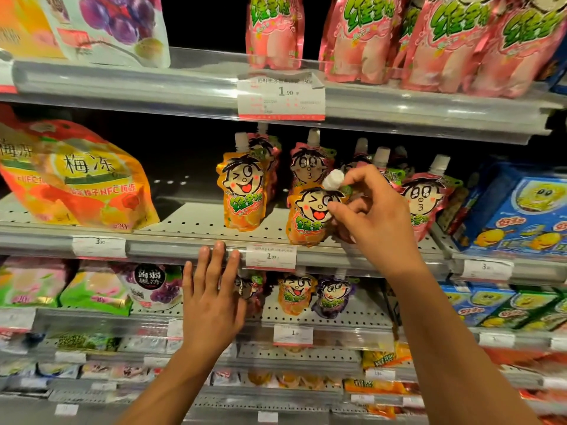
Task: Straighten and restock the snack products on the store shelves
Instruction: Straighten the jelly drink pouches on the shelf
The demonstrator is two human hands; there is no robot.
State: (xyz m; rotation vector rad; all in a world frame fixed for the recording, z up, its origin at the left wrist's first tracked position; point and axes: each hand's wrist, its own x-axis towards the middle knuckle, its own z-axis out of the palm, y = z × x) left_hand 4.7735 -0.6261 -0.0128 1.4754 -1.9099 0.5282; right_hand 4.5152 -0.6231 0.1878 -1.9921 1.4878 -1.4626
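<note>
Left hand [211, 302]: ours, flat and spread wide, holding nothing, fingertips near the middle shelf [184, 246] rail.
Right hand [374, 219]: our fingers [346, 182] pinch the white cap [333, 179] of an orange pouch [310, 216].
Pouch position: front edge of the middle shelf, tilted, just right of another orange pouch [244, 191] standing upright.
Behind: pink pouches [310, 161] in rows, some leaning.
Far left: big yellow bag [92, 179], well apart.
Risk: we hold it by the cap only, so the pouch may swing and knock the pink ones down, or slide off the front edge if set too far forward.
</note>
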